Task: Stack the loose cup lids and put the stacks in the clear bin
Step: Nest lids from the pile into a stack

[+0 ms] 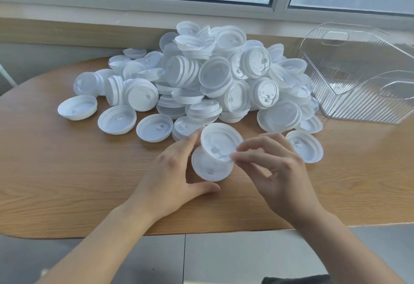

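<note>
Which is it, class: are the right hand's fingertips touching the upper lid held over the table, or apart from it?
Touching. The head view shows the right hand pinching the rim of the upper lid between its fingertips, with no gap.

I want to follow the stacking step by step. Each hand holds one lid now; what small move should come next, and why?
Probably lower the upper lid, pinched by the right hand, onto the lower lid held by the left hand. The two overlap but are not yet nested, and the clear bin looks empty.
</note>
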The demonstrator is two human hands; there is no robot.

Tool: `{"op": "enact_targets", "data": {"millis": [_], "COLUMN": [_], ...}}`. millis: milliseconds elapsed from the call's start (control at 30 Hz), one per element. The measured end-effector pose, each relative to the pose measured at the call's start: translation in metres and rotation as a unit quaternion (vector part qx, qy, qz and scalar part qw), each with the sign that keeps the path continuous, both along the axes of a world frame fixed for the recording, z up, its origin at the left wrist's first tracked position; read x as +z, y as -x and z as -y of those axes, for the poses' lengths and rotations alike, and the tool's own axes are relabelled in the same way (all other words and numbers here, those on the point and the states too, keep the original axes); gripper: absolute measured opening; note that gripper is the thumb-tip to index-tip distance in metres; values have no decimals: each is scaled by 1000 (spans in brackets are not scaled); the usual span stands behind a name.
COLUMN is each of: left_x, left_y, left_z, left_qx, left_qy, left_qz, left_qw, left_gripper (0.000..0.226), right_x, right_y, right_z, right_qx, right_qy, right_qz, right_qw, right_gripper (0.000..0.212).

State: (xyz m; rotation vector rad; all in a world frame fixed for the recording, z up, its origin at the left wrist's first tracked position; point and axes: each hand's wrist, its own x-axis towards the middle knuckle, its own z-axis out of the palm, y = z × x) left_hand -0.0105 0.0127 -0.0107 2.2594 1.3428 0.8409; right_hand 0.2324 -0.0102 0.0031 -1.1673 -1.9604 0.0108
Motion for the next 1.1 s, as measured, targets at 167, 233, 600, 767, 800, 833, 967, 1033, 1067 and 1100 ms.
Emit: {"op": "enact_targets", "data": {"millis": [167,233,600,767,800,833,967,1033,1067,1100], "left_x": [-1,-2,-3,-5,-5,-5,-5,-5,-4,-4], "left_y": [1,2,1,-2,-4,-5,-9,-12,-13,-14], "left_z": [-2,-2,-2,-4,-4,-4,-5,-6,-5,-6], "left_qx": [2,-2,-10,-9,-9,-10,-21,-23,-23,-22], "left_qy": [29,36,51,52,53,53,60,60,58,56], "left_qz": [40,51,38,28,28,28,36,37,35,35], "left_qw": [999,998,998,998,998,998,997,997,997,998], "left_gripper": [119,118,117,117,116,116,118,115,111,108], "right_x": [-10,-9,5,18,17,16,14,12,11,11], "right_y": [4,2,-18,-64,-72,-79,-96,-100,-100,-100], "right_z": [-2,-2,-2,-4,-3,-1,5,7,8,9], "right_qx": [32,39,26,-112,-131,-150,-199,-203,-205,-208], "right_qy": [-10,-10,42,82,99,114,160,183,193,202], "right_qz": [58,62,77,53,55,58,78,90,95,97], "right_qw": [998,997,996,989,985,980,964,958,955,952], "right_gripper": [9,10,14,18,19,20,26,22,18,15]}}
